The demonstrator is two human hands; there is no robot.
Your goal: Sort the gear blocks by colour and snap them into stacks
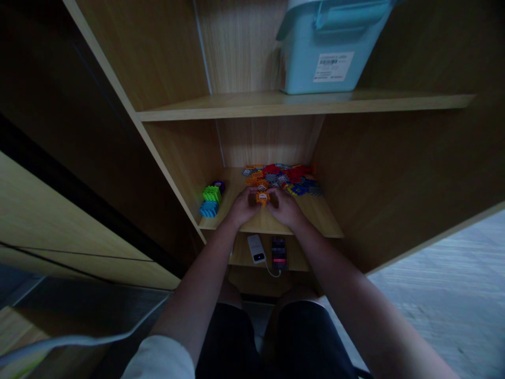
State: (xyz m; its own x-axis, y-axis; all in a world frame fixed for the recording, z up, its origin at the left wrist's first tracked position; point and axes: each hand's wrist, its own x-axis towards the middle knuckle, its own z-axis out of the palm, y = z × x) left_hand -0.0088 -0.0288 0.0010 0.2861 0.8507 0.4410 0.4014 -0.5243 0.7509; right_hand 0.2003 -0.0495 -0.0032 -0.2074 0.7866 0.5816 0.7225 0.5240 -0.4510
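Between my two hands, above the front part of the middle shelf, is an orange toothed puzzle piece with a white-striped mark on it. My left hand grips its left side, fingers closed. From the other side my right hand pinches it too. Just beyond the fingers lies a loose pile of similar flat pieces in red, orange, grey, blue and yellow. At the shelf's left end stand neat stacks of the pieces: a green stack, a blue stack and a dark purple one behind.
A light blue lidded bin with a label stands on the upper shelf. On the lower shelf a white power bank is cabled to a phone. Cabinet side panels enclose the shelves. A pale cable crosses the lower left.
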